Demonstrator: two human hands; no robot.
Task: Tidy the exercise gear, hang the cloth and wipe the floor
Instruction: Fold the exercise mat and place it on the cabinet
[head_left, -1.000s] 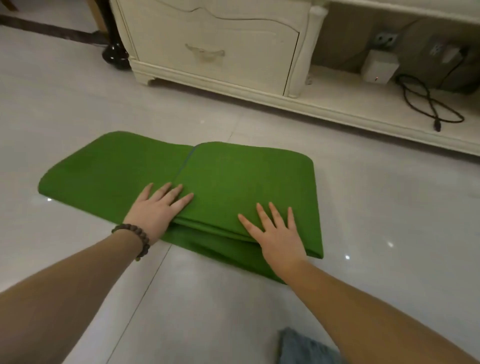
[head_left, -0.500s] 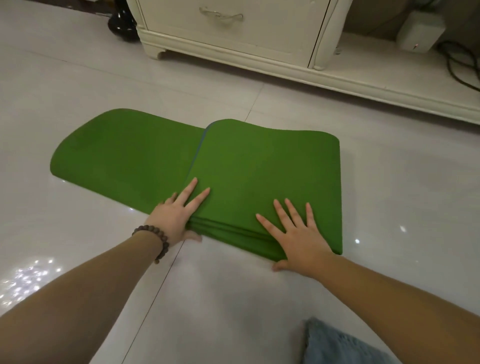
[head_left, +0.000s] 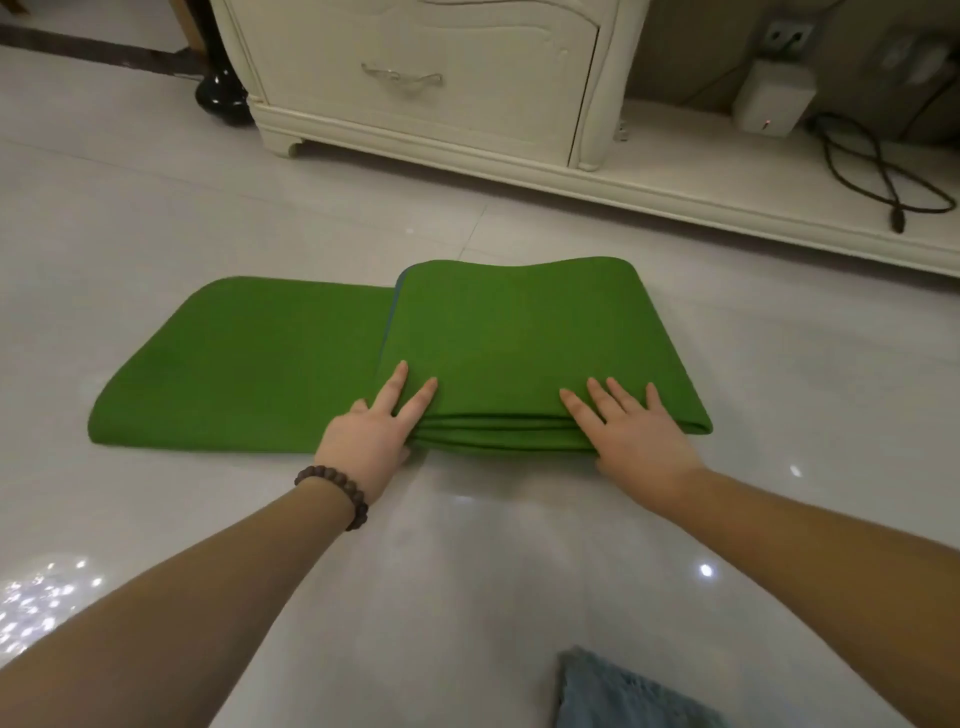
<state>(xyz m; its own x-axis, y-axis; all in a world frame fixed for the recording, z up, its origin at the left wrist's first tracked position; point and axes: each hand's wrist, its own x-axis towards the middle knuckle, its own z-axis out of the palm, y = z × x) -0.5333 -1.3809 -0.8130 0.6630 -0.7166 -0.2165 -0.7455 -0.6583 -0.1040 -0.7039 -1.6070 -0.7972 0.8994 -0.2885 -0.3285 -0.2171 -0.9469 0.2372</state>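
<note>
On the pale tiled floor (head_left: 519, 561) lies the green exercise mat (head_left: 270, 374), folded over itself into a stack of layers on its right part (the left part is a single flat layer). The left hand (head_left: 371, 434), with a bead bracelet (head_left: 335, 493) at its wrist, rests at the stack's near left corner, fingers straight on top. The right hand (head_left: 631, 436) presses flat on the stack's near edge, fingers spread. Beyond stands a cream cabinet (head_left: 441, 83), a white box (head_left: 771, 101) and a dark cable (head_left: 878, 171) on its low shelf. No writing is readable.
</note>
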